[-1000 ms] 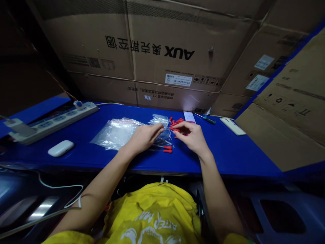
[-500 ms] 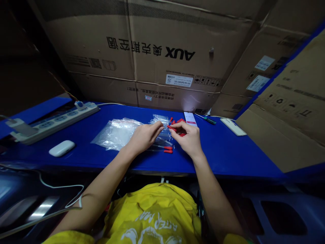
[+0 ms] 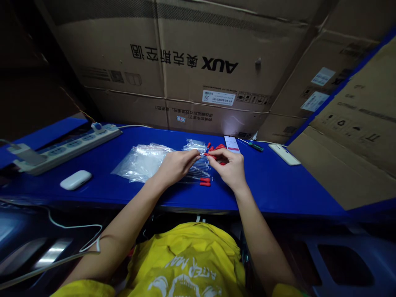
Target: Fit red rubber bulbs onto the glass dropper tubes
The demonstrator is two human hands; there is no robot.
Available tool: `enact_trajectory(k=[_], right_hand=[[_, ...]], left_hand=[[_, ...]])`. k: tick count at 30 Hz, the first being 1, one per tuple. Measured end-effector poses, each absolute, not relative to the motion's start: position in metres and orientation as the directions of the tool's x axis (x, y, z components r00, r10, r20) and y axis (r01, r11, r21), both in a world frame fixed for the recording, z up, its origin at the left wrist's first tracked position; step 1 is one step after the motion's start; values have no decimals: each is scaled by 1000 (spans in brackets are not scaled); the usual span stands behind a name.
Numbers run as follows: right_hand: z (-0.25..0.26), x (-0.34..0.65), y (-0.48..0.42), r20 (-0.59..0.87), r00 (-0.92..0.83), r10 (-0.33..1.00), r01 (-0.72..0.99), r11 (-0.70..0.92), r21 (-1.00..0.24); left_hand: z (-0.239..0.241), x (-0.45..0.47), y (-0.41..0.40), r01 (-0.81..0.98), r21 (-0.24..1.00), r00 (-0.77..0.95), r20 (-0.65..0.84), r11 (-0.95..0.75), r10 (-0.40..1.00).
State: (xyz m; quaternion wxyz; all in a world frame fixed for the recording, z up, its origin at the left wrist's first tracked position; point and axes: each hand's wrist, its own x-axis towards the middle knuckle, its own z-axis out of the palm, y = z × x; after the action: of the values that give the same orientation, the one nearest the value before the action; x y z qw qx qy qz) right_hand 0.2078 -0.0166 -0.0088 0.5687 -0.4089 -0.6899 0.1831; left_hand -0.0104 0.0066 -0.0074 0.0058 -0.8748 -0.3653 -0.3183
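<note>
My left hand [image 3: 175, 165] pinches a thin glass dropper tube [image 3: 202, 154], whose end points right. In my right hand [image 3: 229, 166] a red rubber bulb [image 3: 210, 155] is pinched between thumb and fingers, up against that tube end. Under and around the hands lies a pile of clear glass tubes [image 3: 194, 144]. Two droppers with red bulbs [image 3: 205, 184] lie at the near side of the pile. More loose red bulbs [image 3: 220, 146] sit behind my right hand, partly hidden by it.
A clear plastic bag [image 3: 139, 163] lies left of the tubes on the blue tabletop [image 3: 272, 185]. Behind are a phone [image 3: 232, 144] and a screwdriver [image 3: 256, 146]. A pale phone [image 3: 284, 154] is right; a white case [image 3: 76, 180] and power strip [image 3: 72, 146] are left. Cardboard [image 3: 185, 82] walls the back.
The red bulb and the glass tube end have come together between my hands. My hands have barely shifted otherwise.
</note>
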Motion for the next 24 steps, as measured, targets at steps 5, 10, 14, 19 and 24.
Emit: enact_trajectory(k=[5,10,14,19,24], right_hand=[[-11,209,-15,603,-21,798,319,577,-752],[-9,207,-18,620,-36,784,307,599,-739],[-7,205,-20,654,-20,757,302,628,-717],[-8,204,-20,569,1,822,168,561,-811],[-8,204,-19,494,-3,870,54,493,-868]], left_hand=[[-7,-10,6,625,209,531,592,-752,607],[-6,-10,6,589,209,516,647,-781,562],[-5,-10,6,539,216,499,696,-814,516],[-7,-10,7,504,204,478,743,-839,468],[-8,-11,8,497,202,499,729,-844,468]])
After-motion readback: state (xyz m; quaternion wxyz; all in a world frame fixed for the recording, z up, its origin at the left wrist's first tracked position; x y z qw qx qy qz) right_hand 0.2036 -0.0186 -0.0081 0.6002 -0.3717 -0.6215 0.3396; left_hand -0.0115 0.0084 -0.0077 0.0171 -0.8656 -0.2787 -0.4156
